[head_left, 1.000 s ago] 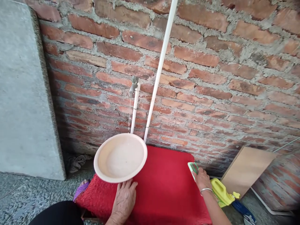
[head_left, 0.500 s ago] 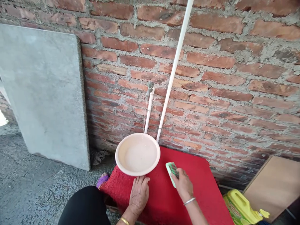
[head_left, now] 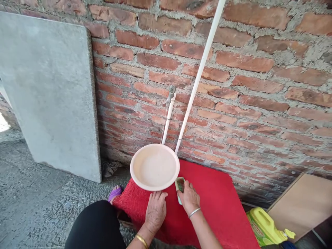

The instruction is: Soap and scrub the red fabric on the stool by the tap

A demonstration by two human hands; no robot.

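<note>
My right hand [head_left: 190, 197] grips a light green scrub brush [head_left: 179, 185] by its near end, its darker bristles partly showing. The brush is just off the right front edge of a pale pink basin [head_left: 155, 187]. My left hand [head_left: 156, 211] lies flat on a red cloth [head_left: 212, 197], fingers stretched out and reaching the basin's near rim; I cannot tell whether the fingertips go under it. A thin stream of water falls from a tap [head_left: 171, 96] on the wall into the basin, which has water in it.
Behind the red surface rises a brick wall [head_left: 249, 83] with a white pipe [head_left: 198, 74] along it. A grey slab [head_left: 52, 93] leans at the left. A yellow jug [head_left: 267, 226] and a brown board [head_left: 302, 204] stand at the right. A purple sandal [head_left: 115, 193] shows at the lower left.
My right hand has carried the brush left, close to the basin's rim. My left hand stays at the near rim. The view has shifted slightly.
</note>
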